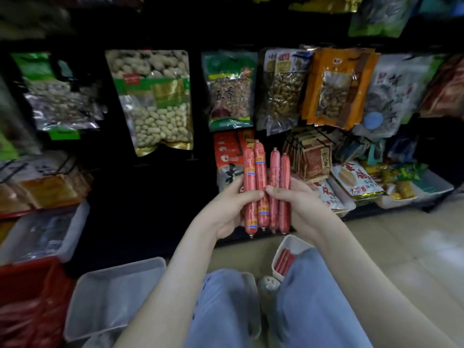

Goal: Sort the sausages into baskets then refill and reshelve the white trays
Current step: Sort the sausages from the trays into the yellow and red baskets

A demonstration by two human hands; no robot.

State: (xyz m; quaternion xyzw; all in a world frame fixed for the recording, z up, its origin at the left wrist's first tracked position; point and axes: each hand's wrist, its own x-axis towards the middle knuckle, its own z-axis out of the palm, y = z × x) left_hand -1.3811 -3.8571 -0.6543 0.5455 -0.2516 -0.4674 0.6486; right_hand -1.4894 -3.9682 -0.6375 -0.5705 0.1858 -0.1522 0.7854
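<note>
L hand (233,209) grips two sausages (251,172), R hand (298,204) pinches two more, so, upright & loosely fanned, one could slip to the floor (401,237).

The floor (401,247) is pale and shiny. A small white tray (292,243) sits on it, close to the shelf (155,187), and a few red sausages (283,263) lie inside. A big white tray (113,297) sits on the floor at the left. Beside it is a red basket (32,277), too blurry to tell what it holds. Behind the basket stands a clear box (72,229). The shelf is dark. Bags of nuts (155,101) hang on it. At its bottom right, more white trays (437,187) hold snack packs (356,179).
</note>
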